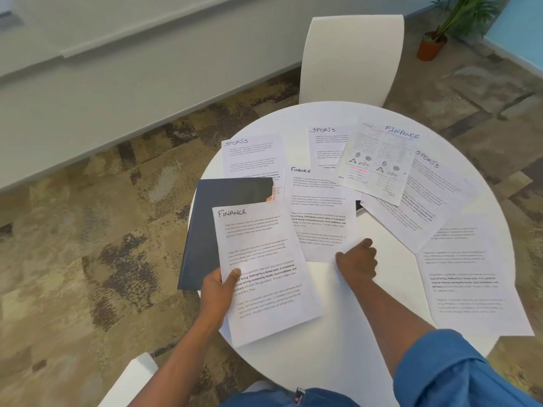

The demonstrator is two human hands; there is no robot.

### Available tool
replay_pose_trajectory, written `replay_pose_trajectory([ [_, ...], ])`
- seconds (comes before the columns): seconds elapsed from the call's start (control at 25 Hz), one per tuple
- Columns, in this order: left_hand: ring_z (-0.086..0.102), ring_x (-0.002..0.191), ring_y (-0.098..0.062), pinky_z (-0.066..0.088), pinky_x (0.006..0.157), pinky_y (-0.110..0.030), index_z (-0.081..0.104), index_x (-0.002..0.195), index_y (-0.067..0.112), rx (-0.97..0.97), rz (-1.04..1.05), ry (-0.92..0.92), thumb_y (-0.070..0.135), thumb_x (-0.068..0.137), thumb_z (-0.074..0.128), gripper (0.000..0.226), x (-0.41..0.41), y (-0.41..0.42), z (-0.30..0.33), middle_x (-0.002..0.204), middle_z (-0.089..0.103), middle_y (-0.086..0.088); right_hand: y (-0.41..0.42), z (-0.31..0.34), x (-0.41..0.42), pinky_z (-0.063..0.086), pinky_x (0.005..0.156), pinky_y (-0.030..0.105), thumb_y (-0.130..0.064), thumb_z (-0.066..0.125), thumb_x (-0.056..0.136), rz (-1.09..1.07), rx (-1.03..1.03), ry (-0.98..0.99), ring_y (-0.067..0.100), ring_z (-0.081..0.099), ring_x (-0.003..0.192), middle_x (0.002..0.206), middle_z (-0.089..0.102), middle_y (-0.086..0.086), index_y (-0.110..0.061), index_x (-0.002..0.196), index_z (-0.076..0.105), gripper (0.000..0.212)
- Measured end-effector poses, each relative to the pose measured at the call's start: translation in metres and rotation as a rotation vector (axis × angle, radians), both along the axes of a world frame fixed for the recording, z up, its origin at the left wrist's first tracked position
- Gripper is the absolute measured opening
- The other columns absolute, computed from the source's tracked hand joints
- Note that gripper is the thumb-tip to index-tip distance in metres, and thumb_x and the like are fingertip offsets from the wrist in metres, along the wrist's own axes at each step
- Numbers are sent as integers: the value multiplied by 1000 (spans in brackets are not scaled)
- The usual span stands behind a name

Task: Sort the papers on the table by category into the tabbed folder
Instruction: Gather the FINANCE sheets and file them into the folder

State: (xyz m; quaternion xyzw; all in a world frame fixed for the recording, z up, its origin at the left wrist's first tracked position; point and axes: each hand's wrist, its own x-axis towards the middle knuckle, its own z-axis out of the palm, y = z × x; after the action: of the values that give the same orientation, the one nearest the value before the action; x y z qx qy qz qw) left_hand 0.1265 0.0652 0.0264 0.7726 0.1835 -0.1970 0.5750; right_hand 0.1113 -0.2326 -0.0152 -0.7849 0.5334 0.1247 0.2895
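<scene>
On the round white table (346,333) lies a dark grey folder (211,227), closed, at the left edge. My left hand (219,292) holds a sheet headed FINANCE (264,271) by its left edge, lifted over the folder's near corner. My right hand (357,259) pinches the near corner of a second FINANCE sheet (320,212) lying flat at the centre. Further back lie a printed FINANCE sheet with diagrams (376,163) and three sheets headed SPORTS: far left (252,155), far centre (326,145) and right (423,198). Another text sheet (470,274) overhangs the right edge.
A white chair (352,60) stands behind the table. Another white chair's corner (129,380) shows at the near left. A potted plant (435,42) stands on the patterned carpet at the far right. A grey wall runs along the left.
</scene>
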Motion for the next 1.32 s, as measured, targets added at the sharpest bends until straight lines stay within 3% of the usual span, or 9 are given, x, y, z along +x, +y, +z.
replay_pose_trajectory([
  [0.08,75,78,-16,60,64,-34,69,104,26,-14,19,9,20,95,64,12,-2,6,0,91,77,6,-2,-4,-5,51,79,42,-14,63,83,2,42,-72,40,61,100,112,61,18,-5,115,43,40],
  [0.2,76,78,-19,62,68,-41,71,104,23,-40,32,23,19,95,64,12,-3,12,0,91,78,2,-8,-2,-20,45,72,33,-17,56,85,-26,90,-161,31,56,82,104,66,14,-8,102,58,19],
  [0.4,75,86,-28,60,78,-49,70,109,12,-121,50,52,19,96,63,17,2,6,0,99,77,-8,-26,19,-63,58,70,44,-21,48,85,-40,131,-363,30,68,72,76,70,7,-18,84,58,10],
  [0.56,73,90,-27,59,75,-41,68,111,12,-159,38,46,19,96,62,18,10,-8,1,103,75,-7,-49,52,-107,45,55,28,-17,51,95,-16,41,-483,23,67,70,80,69,8,-17,96,62,11],
  [0.68,73,89,-25,58,72,-37,67,111,17,-170,-11,33,18,98,59,15,15,-17,4,101,75,-2,-65,72,-128,42,55,20,-18,52,99,-78,-19,-570,19,67,70,88,68,11,-12,105,63,13],
  [0.84,73,89,-20,57,67,-30,65,116,16,-191,-69,27,18,100,56,18,17,-30,5,102,74,-1,-77,87,-139,51,60,31,-21,52,100,-213,-36,-647,17,68,67,95,68,8,-12,110,61,17],
  [1.0,73,93,-22,58,75,-34,65,118,14,-229,-112,22,18,101,54,21,14,-47,7,109,75,-5,-68,91,-131,53,59,34,-14,53,98,-303,132,-750,20,61,60,88,68,8,-15,110,62,15],
  [1.2,73,96,-25,59,78,-38,65,119,12,-303,-112,37,20,100,56,22,9,-69,15,110,75,-8,-30,75,-126,50,57,34,-16,55,98,-176,245,-675,16,58,55,70,67,6,-16,101,64,10],
  [1.32,74,94,-26,61,74,-36,65,118,11,-355,-100,36,23,99,58,24,6,-76,19,107,76,-8,-9,63,-127,52,64,37,-21,55,98,-78,235,-623,13,59,54,64,68,5,-21,94,64,9],
])
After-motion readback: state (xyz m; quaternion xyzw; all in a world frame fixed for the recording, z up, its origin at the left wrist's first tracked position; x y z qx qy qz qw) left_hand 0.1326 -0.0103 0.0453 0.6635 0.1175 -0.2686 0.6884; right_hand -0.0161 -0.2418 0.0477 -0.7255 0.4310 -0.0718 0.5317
